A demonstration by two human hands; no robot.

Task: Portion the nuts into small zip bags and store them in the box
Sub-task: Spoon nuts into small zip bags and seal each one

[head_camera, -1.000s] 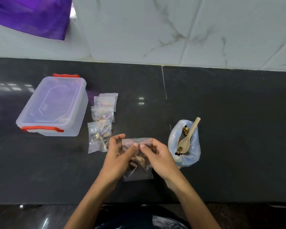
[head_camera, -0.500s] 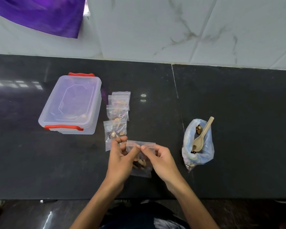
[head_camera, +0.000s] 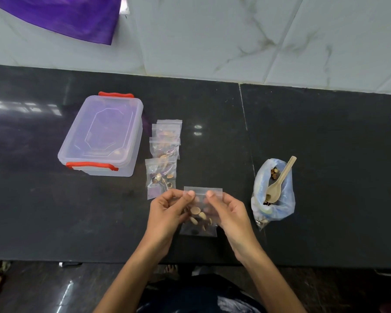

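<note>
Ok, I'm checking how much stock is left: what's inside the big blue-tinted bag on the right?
The blue-tinted bag holds a wooden spoon, bowl down, handle sticking out the top, plus some brown nuts near the mouth. The crumpled plastic hides how many more sit at the bottom.

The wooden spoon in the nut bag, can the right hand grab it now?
Probably not right away: the right hand is pinching the small zip bag together with the left hand. The wooden spoon stands uncovered just beside it, so once it lets go, likely yes.
</note>
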